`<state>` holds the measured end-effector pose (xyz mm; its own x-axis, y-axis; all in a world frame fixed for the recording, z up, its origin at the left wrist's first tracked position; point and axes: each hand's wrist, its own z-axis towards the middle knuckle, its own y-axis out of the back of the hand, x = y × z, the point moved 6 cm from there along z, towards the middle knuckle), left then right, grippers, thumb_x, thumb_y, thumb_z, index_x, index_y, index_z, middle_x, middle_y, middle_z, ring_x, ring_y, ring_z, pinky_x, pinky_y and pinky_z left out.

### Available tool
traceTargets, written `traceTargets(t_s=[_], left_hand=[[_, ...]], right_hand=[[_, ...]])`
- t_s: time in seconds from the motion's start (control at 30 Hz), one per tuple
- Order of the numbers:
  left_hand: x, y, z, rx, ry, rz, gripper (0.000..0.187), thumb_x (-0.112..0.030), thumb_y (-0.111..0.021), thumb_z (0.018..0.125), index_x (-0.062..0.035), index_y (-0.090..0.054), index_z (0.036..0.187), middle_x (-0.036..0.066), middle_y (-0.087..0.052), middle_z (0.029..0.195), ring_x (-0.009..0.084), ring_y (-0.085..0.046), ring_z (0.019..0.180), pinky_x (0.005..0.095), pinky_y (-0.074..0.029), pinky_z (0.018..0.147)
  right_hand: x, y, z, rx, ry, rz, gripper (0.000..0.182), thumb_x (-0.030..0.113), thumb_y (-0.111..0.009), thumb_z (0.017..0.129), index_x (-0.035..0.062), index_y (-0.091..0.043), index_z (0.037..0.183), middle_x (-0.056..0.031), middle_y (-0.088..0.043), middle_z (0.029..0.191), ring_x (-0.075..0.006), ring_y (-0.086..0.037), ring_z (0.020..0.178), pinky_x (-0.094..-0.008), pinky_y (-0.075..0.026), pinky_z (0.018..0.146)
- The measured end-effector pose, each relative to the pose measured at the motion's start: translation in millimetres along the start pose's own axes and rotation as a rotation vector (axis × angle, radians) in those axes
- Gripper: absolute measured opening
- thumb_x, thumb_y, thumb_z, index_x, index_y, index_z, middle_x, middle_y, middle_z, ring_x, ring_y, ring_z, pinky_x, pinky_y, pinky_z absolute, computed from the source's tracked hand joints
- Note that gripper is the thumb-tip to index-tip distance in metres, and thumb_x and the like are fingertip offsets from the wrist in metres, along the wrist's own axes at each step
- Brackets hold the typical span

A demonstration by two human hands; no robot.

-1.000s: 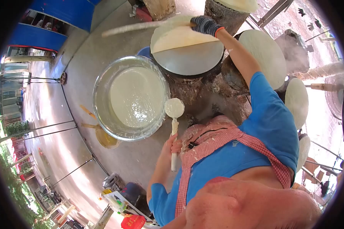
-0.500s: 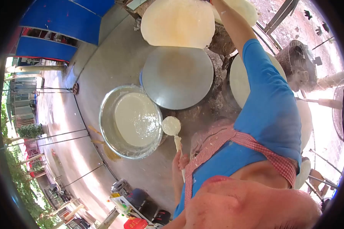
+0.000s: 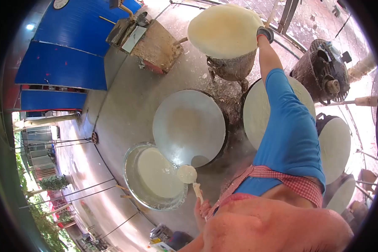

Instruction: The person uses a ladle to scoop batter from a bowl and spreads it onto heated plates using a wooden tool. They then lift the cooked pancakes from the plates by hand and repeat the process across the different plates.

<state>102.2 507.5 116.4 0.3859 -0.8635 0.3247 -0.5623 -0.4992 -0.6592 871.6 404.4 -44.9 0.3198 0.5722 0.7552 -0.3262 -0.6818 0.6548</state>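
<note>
My left hand (image 3: 203, 208), at the lower middle, is closed around the handle of a batter-coated ladle (image 3: 187, 174). The ladle's bowl is held over the rim of a wide metal basin (image 3: 132, 189) with pale batter (image 3: 157, 174) in it. My right arm, in a blue sleeve, stretches far out to the top. My right hand (image 3: 265, 35), in a dark grey glove, is closed at the right edge of a large thin pancake (image 3: 224, 29); single fingers are not distinct. The pancake lies over a low stove (image 3: 235, 67). A bare round griddle (image 3: 189, 128) is beside the basin.
More round griddles covered with pale batter stand at the right, one (image 3: 256, 113) partly behind my sleeve and another (image 3: 336, 149) farther out. A sooty metal drum (image 3: 323, 71) stands beyond them. A crusted block-like stand (image 3: 157, 50) is at upper left, near blue panels (image 3: 63, 63).
The pancake has moved off the far edge of the bare griddle, outward and to the right, together with my right hand. My view has shifted. The ladle stays beside the basin.
</note>
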Motion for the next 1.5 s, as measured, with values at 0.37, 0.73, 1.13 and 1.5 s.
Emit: traceTargets(t_s=[0.37, 0.73, 1.13, 1.5], left_hand=[[9, -17, 14, -0.027, -0.063, 0.028, 0.035, -0.030, -0.034, 0.092, -0.0205, -0.037, 0.125, -0.002, -0.030, 0.053, 0.0054, -0.028, 0.036, 0.0184, -0.031, 0.034], [-67, 43, -2, 0.040, -0.013, 0.286, 0.037, -0.031, -0.031, 0.092, -0.0214, -0.034, 0.128, -0.001, -0.031, 0.054, 0.0061, -0.029, 0.036, 0.0189, -0.031, 0.033], [-303, 146, -88, 0.098, -0.584, 0.496, 0.030, -0.013, -0.043, 0.087, -0.0181, -0.032, 0.115, 0.002, -0.038, 0.068, 0.0080, -0.033, 0.042, 0.0165, -0.027, 0.028], [-515, 280, -17, -0.510, -0.268, 1.001, 0.017, -0.010, -0.049, 0.080, -0.0101, -0.032, 0.083, -0.002, -0.029, 0.051, 0.0067, -0.028, 0.035, 0.0194, -0.021, 0.028]], right_hand=[[52, -14, -130, 0.303, 1.086, -0.450, 0.015, 0.016, -0.046, 0.074, 0.0092, -0.055, 0.084, -0.0148, -0.059, 0.083, -0.0335, -0.058, 0.075, -0.0426, -0.046, 0.066], [53, -6, -116, 0.063, 0.893, -0.362, 0.036, 0.037, -0.047, 0.078, 0.0081, -0.055, 0.098, -0.0193, -0.057, 0.097, -0.0362, -0.053, 0.092, -0.0414, -0.042, 0.080], [47, 3, -638, 1.344, 1.180, -0.514, 0.046, 0.040, -0.056, 0.074, 0.0083, -0.056, 0.107, -0.0147, -0.059, 0.099, -0.0282, -0.056, 0.090, -0.0360, -0.043, 0.078], [-53, 76, -872, 1.238, 1.491, -0.725, 0.035, 0.040, -0.051, 0.076, 0.0092, -0.059, 0.090, -0.0132, -0.061, 0.076, -0.0323, -0.058, 0.070, -0.0420, -0.045, 0.063]])
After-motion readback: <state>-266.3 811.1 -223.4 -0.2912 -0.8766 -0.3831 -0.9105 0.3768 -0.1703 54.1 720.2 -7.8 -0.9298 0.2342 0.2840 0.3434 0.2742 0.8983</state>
